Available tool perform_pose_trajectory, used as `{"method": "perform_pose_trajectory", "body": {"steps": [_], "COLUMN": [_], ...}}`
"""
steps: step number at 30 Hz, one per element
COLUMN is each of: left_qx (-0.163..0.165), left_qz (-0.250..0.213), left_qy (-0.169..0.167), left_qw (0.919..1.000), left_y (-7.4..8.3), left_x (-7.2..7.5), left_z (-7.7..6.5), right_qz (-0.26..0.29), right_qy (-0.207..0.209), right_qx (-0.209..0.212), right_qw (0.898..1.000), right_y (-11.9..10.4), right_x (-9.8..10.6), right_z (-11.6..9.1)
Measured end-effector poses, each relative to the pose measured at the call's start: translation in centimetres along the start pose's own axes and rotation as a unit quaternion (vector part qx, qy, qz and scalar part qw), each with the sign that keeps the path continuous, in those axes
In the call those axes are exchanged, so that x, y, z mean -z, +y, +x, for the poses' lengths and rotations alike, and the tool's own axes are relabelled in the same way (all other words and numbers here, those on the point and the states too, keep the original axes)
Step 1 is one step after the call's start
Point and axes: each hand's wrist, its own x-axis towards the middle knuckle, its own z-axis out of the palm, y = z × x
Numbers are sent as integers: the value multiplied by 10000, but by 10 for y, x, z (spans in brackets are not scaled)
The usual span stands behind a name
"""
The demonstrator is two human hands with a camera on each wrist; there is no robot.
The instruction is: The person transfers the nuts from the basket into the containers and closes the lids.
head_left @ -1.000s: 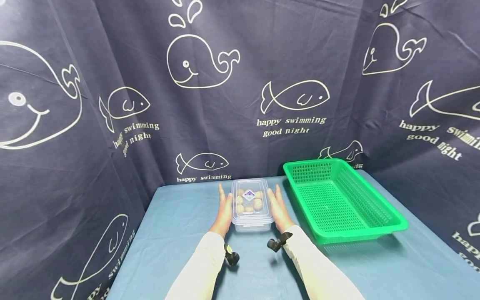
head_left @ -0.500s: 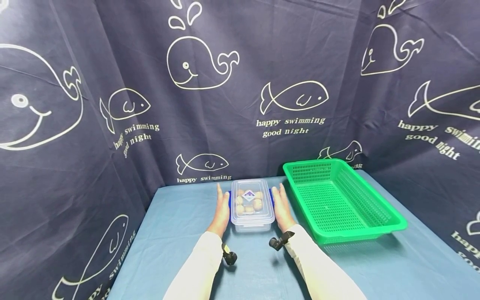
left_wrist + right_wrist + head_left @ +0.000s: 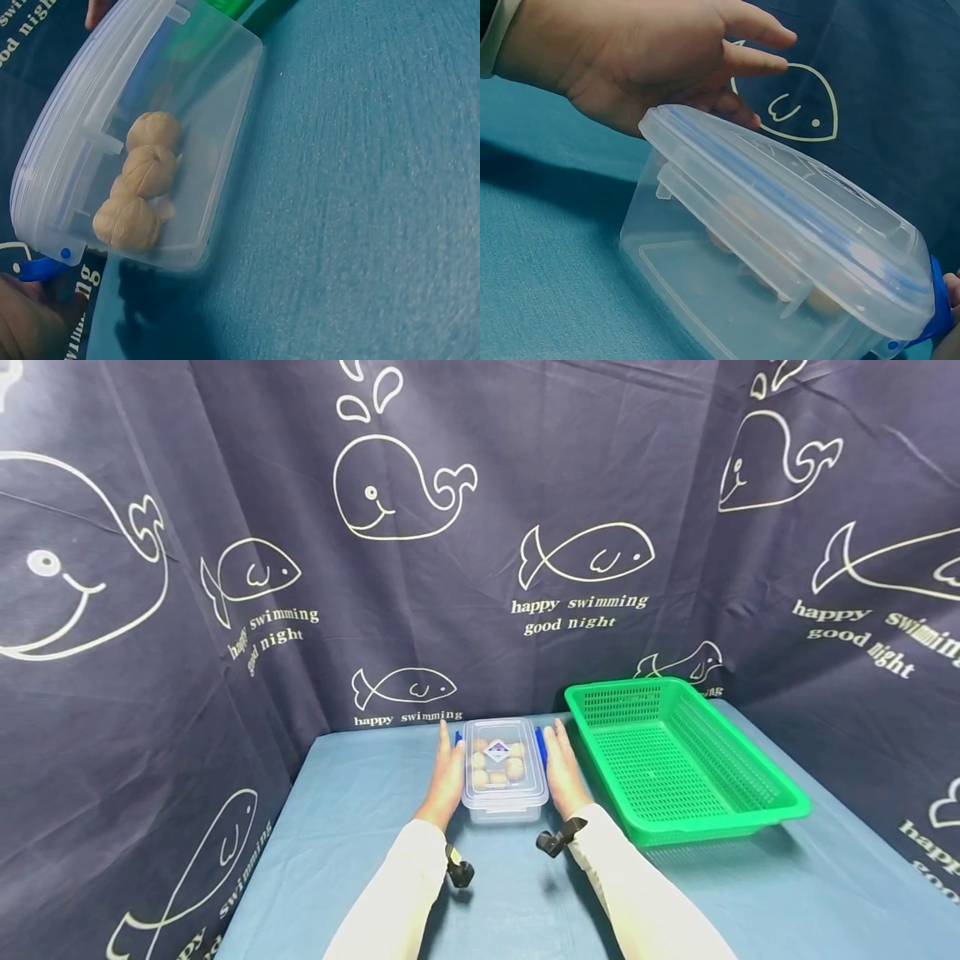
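Observation:
A clear plastic food container [image 3: 506,793] with a lid stands on the blue-covered table. Through its wall, several walnuts [image 3: 127,221] show, piled toward one end. Blue side latches [image 3: 542,746] stick out from both long sides of the lid. My left hand [image 3: 446,781] is upright along the container's left side, its thumb near the left latch. In the right wrist view, that left hand [image 3: 656,64] has its fingers stretched out past the lid's edge. Along the opposite side, my right hand [image 3: 564,777] has straight fingers, close beside the right latch; the lid partly hides its thumb side.
A green perforated basket [image 3: 757,768] stands on the table to the right, near the right hand. Dark curtains [image 3: 480,635] printed with whales and fish rise behind and on both sides. Blue cloth [image 3: 502,893] covers the tabletop.
Blue latches have come into view on both sides, swung outward from the lid. Both hands moved slightly apart, then a little back in. The container has stayed in place.

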Motion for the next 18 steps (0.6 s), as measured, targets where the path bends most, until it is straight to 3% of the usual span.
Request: {"method": "perform_pose_trajectory", "body": {"steps": [6,12,18], "left_qx": [210,370,149], "left_qz": [490,820,1954], "left_qy": [-328,-628,-888], "left_qw": [9980,9940,9766], "left_y": [-2,-5,-9], "left_x": [-5,-8,-10], "left_z": [0,-1,5], "right_qz": [143,318,-254], "right_qy": [-247,-881,-1241], "right_qx": [118,-133,-159], "right_qw": [9995,9955,9918], "right_y": [0,0,-2], "right_x": [-4,-7,-9], "right_z": [1,3,4]}}
